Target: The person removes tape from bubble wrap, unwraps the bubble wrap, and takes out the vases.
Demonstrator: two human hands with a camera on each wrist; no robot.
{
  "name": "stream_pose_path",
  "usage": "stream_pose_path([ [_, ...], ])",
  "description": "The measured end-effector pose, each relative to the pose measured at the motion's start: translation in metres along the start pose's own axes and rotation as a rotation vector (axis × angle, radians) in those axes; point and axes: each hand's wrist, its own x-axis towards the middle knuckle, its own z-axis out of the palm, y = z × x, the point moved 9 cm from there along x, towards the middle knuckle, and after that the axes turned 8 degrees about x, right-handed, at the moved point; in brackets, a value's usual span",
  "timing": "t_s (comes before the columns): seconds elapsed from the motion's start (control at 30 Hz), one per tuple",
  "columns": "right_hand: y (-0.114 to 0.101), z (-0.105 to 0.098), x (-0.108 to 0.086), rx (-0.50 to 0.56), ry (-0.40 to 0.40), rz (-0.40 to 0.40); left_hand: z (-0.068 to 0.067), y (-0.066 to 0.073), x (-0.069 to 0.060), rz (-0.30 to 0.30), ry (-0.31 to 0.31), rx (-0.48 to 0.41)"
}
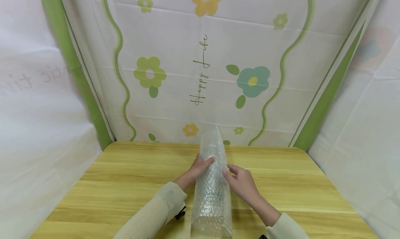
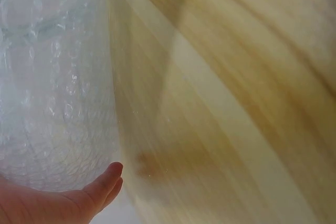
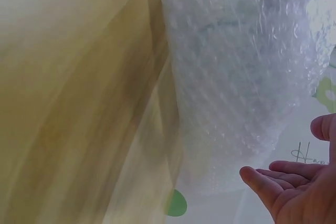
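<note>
A long roll of clear bubble wrap [image 1: 212, 194] lies along the middle of the wooden table, its far end overlapping the back cloth in the head view. Through the layers in the left wrist view, a faint greenish oval outline [image 2: 39, 6] shows; what it belongs to cannot be told. My left hand [image 1: 200, 167] holds the roll from the left, thumb lying across the wrap. On the right side, my right hand [image 1: 242, 181] has loosely bent fingers and its thumb at the wrap's edge. A gap separates its fingertips [image 3: 249, 174] from the wrap in the right wrist view.
The wooden table [image 1: 140, 162] runs back to a white flowered cloth [image 1: 175, 100]. White cloth walls with green edging [image 1: 81, 72] stand on both sides. Dark wrist straps [image 1: 180, 213] show at the cuffs.
</note>
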Motion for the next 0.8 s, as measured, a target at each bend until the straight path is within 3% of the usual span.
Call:
stream_pose_path([
  [0.43, 0.011, 0.008, 0.024, -0.022, -0.011, 0.013, 0.001, 0.002, -0.001, 0.004, 0.001, 0.003],
  [0.8, 0.009, 0.012, 0.028, -0.083, -0.032, 0.02, 0.002, 0.0, -0.001, -0.002, -0.014, 0.007],
])
